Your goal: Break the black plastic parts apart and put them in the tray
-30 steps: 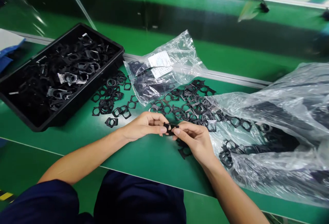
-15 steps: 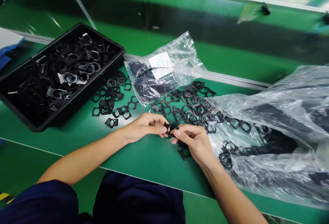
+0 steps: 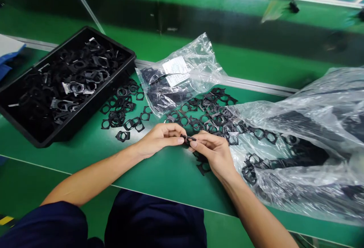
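One black tray (image 3: 85,116) stands at the left of the green surface (image 3: 159,176), set at an angle, and it holds a loose heap of black framed rings, a few of them showing pale metal faces; they are too many and too tangled to count. Two clear plastic bags lie on the surface. The small bag (image 3: 196,69) sits just right of the tray, carries one white label (image 3: 174,71) and has a dark clump of the same parts inside. The large bag (image 3: 313,104) spreads over the right side, with more black parts showing through its folds and spilling from its mouth. Between the containers, loose rings lie in two scattered patches: the left patch (image 3: 122,109) beside the tray's front wall and the middle patch (image 3: 213,113) running from the small bag to the large bag's mouth, each with dozens of pieces. One single ring (image 3: 123,135) lies apart, near the left wrist. Both hands meet over the surface in front of the middle patch. The left hand (image 3: 159,140) and the right hand (image 3: 216,153) each keep a narrow grip, fingertips pinched on one small black part (image 3: 188,138), which is held between them just above the surface. A few more black pieces (image 3: 203,167) lie under the right hand.
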The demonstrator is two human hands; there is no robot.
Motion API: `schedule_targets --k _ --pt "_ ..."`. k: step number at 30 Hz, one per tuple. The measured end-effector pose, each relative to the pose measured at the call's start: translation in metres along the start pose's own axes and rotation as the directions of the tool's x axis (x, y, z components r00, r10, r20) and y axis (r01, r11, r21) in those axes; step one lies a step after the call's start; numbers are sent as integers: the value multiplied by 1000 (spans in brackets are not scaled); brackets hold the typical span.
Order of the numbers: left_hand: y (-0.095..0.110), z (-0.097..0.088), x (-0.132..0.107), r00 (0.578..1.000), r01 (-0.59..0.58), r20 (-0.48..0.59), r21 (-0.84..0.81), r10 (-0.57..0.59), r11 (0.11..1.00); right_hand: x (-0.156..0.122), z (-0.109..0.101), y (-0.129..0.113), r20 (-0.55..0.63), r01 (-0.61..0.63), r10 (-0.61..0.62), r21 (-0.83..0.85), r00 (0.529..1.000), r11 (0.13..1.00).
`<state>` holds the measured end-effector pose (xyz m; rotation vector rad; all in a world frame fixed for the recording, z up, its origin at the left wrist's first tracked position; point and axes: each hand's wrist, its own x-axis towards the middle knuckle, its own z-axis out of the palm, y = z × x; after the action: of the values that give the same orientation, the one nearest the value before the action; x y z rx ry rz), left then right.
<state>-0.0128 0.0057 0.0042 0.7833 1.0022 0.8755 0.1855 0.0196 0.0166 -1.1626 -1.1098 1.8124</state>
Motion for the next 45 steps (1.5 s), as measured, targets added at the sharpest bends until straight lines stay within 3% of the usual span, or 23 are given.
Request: schedule_targets --k 9,16,20,23,26,29,33,36,40,45 --pt "-1 8 -2 988 -118 -98 39 121 992 -3 4 4 -75 25 -28 -40 997 999" --pt "1 6 -2 989 -123 -63 154 134 980 -2 1 6 -49 63 -69 -126 996 990" --pt "0 5 -5 969 -225 -27 321 246 920 -5 -1 6 -22 233 -253 -323 967 917" --pt "-1 5 -10 893 -393 -1 486 450 781 -9 0 5 23 408 -467 -527 884 746" --pt "-4 5 -13 793 -509 38 589 608 627 -11 0 3 82 508 -571 -571 817 645" --pt "-6 3 -12 707 -596 97 615 701 516 -10 0 5 107 550 -600 -551 793 628" --pt "-6 2 -10 627 -653 131 626 768 426 -11 0 9 79 522 -568 -513 819 682" --pt "-7 2 -9 627 -651 147 638 765 411 -14 1 11 59 503 -547 -482 835 717" --pt "-9 2 -9 663 -639 168 635 730 434 -15 2 11 63 532 -572 -461 818 710" --pt "-11 3 -8 671 -636 162 627 723 450 -14 0 7 137 609 -649 -530 748 590"
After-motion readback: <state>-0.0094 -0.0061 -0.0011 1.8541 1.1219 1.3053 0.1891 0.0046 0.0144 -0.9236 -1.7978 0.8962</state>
